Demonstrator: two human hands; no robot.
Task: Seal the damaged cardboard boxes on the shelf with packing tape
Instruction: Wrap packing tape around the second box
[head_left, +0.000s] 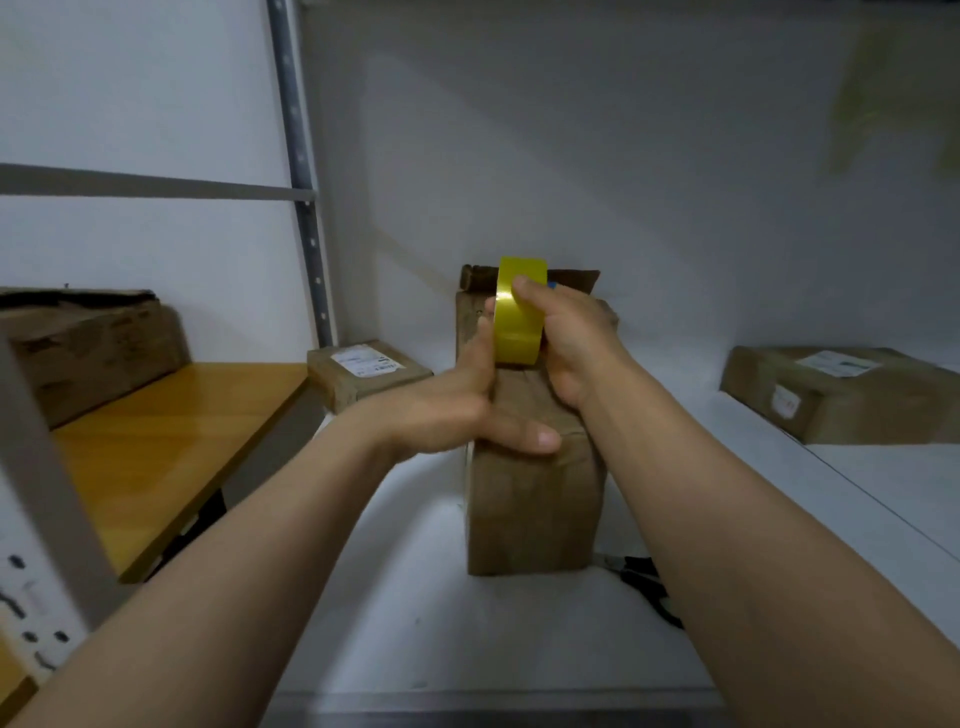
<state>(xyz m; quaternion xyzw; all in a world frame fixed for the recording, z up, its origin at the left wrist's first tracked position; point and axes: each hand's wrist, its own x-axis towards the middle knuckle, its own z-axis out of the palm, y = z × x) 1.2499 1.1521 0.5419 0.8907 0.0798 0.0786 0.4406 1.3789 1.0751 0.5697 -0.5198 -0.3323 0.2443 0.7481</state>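
Observation:
A long brown cardboard box (535, 514) lies on the white shelf (395, 613), its far flaps standing open. A yellow roll of packing tape (517, 319) stands on edge on the box's top. My right hand (571, 343) grips the roll, thumb over its outer face. My left hand (467, 400) lies along the box's left top edge with straight fingers beside the roll and the thumb pressing across the top.
A small labelled box (363, 371) sits back left on the shelf and a larger labelled one (836, 395) at the right. Dark scissors (641, 574) lie by my right forearm. A metal upright (306, 197) divides off a wooden shelf (156, 441) with another box (88, 348).

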